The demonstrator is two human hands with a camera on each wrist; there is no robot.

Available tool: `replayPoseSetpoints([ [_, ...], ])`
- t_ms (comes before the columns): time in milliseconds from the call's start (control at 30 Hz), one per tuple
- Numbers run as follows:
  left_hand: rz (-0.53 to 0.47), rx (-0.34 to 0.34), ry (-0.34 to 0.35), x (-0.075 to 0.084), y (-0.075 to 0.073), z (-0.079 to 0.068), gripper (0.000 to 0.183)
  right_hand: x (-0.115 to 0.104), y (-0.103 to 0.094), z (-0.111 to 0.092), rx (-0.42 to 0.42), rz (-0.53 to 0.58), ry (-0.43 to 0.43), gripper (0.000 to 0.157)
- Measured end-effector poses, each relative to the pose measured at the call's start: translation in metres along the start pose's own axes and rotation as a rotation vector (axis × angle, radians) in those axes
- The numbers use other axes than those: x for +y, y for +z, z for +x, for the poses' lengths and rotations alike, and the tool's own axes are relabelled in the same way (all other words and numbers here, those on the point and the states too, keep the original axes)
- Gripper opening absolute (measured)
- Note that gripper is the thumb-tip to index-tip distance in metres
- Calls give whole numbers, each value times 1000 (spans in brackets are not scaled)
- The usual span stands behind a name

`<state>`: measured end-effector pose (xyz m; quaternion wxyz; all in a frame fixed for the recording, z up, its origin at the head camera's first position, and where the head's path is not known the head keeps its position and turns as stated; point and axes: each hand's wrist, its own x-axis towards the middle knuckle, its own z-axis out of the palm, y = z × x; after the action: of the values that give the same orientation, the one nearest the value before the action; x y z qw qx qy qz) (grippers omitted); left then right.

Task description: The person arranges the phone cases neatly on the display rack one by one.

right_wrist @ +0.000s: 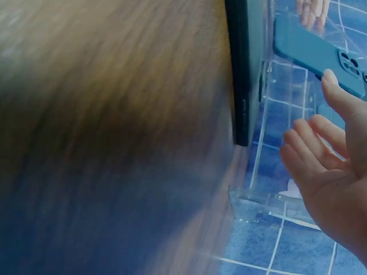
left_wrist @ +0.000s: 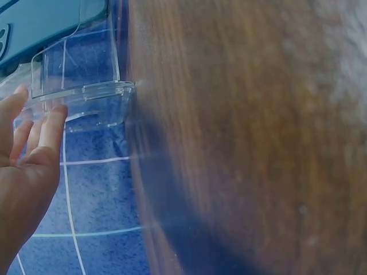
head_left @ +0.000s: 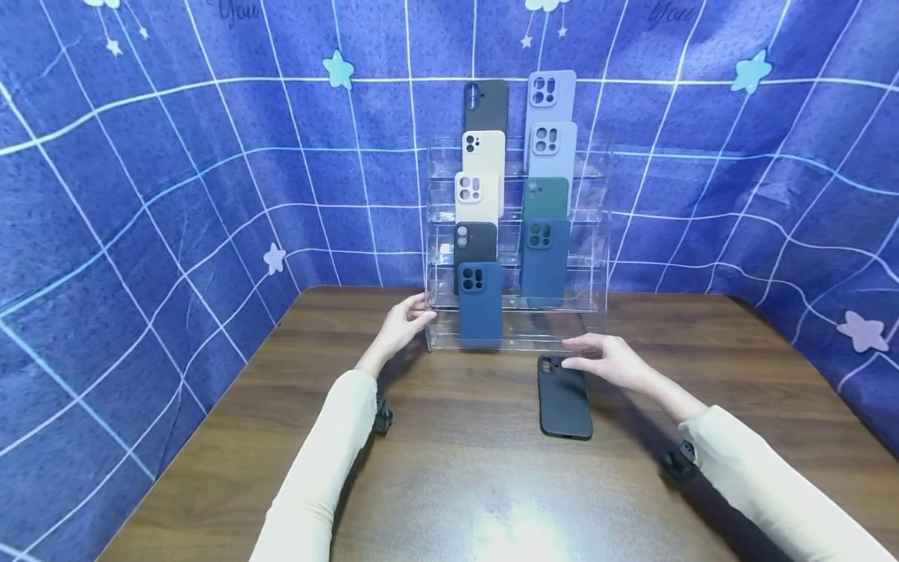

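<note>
A clear acrylic tiered stand holds phone cases in two columns. At its lower left edge is my left hand, thumb in front, fingers loosely extended; in the left wrist view the fingertips meet the stand's clear edge. A black phone case lies on the table before the stand, camera cutout toward it. My right hand hovers over its upper end, thumb and fingers apart with nothing between them. The right wrist view shows that black case edge-on beside the relaxed hand.
The left column runs from a black case at the top to a blue case at the bottom. Lilac cases, a green case and a blue case fill the right column. A blue grid-patterned curtain surrounds the wooden table.
</note>
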<state>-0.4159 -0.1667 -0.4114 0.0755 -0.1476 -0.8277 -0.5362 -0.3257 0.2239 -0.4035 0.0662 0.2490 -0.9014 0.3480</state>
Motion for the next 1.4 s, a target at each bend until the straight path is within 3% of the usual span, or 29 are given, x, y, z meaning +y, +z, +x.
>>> replayPoseSetpoints([
  [200,-14,5,-7,-2,-1,0,52,8,3,-3,-108,-48,56,56],
  [367,-45,-4,-14,-3,1,-1,53,10,5,-6,-143,-30,84,62],
  [700,-51,-8,-15,-5,2,-1,55,12,9,-7,-121,10,81,63],
  [1033,-73,-8,-29,-3,1,-1,55,12,11,-7,-68,-26,69,63],
  [1367,-56,-7,2,-4,1,-4,56,9,11,-9,-133,-58,120,72],
  [1400,-72,0,30,-6,1,-4,56,9,11,-9,-136,-57,121,71],
])
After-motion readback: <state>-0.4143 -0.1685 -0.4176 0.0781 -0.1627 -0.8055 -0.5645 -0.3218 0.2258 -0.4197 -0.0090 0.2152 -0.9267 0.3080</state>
